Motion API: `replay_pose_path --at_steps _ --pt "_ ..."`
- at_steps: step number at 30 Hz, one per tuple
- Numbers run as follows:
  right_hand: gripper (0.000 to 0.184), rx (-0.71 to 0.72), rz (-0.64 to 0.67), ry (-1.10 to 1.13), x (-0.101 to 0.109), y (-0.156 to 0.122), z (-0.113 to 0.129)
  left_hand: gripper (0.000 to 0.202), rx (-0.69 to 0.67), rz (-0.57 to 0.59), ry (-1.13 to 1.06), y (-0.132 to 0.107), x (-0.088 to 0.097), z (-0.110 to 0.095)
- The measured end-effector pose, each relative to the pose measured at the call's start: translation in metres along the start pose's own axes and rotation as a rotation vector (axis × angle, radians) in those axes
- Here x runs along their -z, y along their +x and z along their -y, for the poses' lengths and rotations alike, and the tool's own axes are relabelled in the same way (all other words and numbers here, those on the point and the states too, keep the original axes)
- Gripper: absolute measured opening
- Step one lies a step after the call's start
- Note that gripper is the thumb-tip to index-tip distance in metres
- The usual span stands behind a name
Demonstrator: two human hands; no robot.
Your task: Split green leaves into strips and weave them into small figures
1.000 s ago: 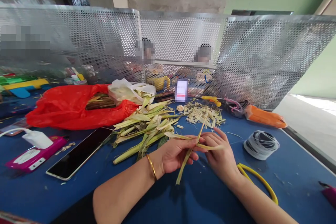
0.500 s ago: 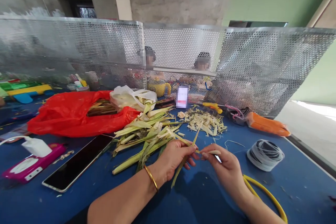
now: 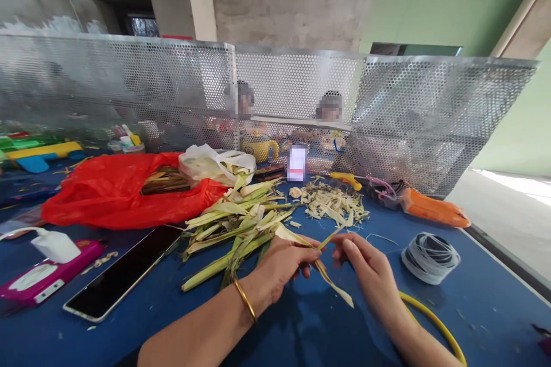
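My left hand [image 3: 282, 266], with a gold bangle at its wrist, pinches several corn husk strips [image 3: 329, 284] together above the blue table. One end hangs down toward the lower right, and a wider pale end sticks out to the upper left. Close by on the right, my right hand [image 3: 372, 266] has its fingertips closed on a thin husk strip [image 3: 329, 237] that runs up from the left fingers. Behind the left hand lies a pile of long green-yellow corn husks [image 3: 232, 232]. Short husk scraps [image 3: 331, 202] are heaped beyond both hands.
A red plastic bag [image 3: 107, 195] and a black-screened phone [image 3: 124, 272] lie left, beside a magenta power strip [image 3: 64, 266]. Right are a cord coil [image 3: 430, 258], a yellow tube [image 3: 439, 324] and an orange packet [image 3: 434, 207]. A perforated metal screen [image 3: 297, 83] stands behind; people sit beyond.
The husk strip's lower end has swung from the lower left to the lower right. My right fingers have shifted up from the pale strip end to the thin strip. The view has shifted slightly.
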State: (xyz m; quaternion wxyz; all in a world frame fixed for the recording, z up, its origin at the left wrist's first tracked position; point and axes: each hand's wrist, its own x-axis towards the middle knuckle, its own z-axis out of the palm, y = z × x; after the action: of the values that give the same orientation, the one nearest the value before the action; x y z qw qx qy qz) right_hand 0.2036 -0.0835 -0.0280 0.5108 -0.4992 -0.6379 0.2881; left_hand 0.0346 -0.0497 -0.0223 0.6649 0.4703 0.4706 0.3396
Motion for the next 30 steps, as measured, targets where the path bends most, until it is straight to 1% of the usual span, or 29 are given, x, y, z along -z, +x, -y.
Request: replay_pose_path --at_steps 2,4,8,11,12,14,16,18,19,20,21,23,25,26,27,28,30 --pt "0.039 -0.112 -0.018 0.090 -0.002 0.004 -0.003 0.018 -0.018 0.061 0.088 -0.003 -0.002 -0.003" --pt "0.038 -0.169 0.005 0.155 -0.004 0.005 -0.003 0.017 -0.040 0.132 0.142 -0.005 -0.003 -0.004" --pt "0.039 -0.190 0.043 0.181 -0.008 0.003 -0.004 0.016 -0.095 0.207 0.190 -0.006 -0.002 -0.003" --pt "0.039 -0.178 0.048 0.107 -0.012 -0.001 -0.008 0.018 -0.094 0.304 0.294 -0.006 0.001 0.000" --pt "0.039 -0.170 0.051 0.056 -0.013 -0.002 -0.009 0.021 -0.083 0.316 0.315 -0.006 0.001 0.000" --pt "0.040 -0.156 0.044 -0.073 -0.011 -0.002 -0.011 0.024 -0.059 0.296 0.316 -0.005 0.002 0.001" --pt "0.042 -0.146 -0.042 -0.192 -0.005 -0.001 -0.010 0.024 -0.024 0.258 0.279 -0.003 0.002 0.002" --pt "0.043 -0.110 -0.201 -0.282 0.003 0.002 -0.007 0.022 0.025 0.228 0.238 -0.001 0.001 0.002" --pt "0.040 -0.067 -0.268 -0.316 0.006 0.002 -0.005 0.021 0.046 0.221 0.225 0.000 0.000 0.002" --pt "0.036 -0.002 -0.285 -0.344 0.008 0.002 -0.002 0.019 0.062 0.222 0.222 0.000 -0.001 0.002" --pt "0.030 0.072 -0.249 -0.366 0.009 0.002 0.000 0.017 0.066 0.227 0.230 0.000 -0.002 0.002" --pt "0.020 0.191 -0.079 -0.398 0.007 0.001 0.002 0.014 0.043 0.242 0.283 -0.001 -0.005 0.004" --pt "0.017 0.222 0.106 -0.424 0.001 -0.001 0.003 0.017 0.011 0.250 0.362 -0.003 -0.009 0.010" --pt "0.016 0.211 0.167 -0.432 -0.002 -0.002 0.003 0.020 -0.006 0.260 0.402 -0.003 -0.011 0.013" --pt "0.015 0.196 0.200 -0.436 -0.005 -0.003 0.002 0.022 -0.024 0.276 0.442 -0.004 -0.012 0.017" --pt "0.018 0.185 0.212 -0.434 -0.008 -0.004 0.001 0.024 -0.041 0.298 0.478 -0.003 -0.014 0.021" --pt "0.028 0.168 0.171 -0.431 -0.011 -0.005 -0.001 0.023 -0.074 0.333 0.526 -0.002 -0.016 0.028"
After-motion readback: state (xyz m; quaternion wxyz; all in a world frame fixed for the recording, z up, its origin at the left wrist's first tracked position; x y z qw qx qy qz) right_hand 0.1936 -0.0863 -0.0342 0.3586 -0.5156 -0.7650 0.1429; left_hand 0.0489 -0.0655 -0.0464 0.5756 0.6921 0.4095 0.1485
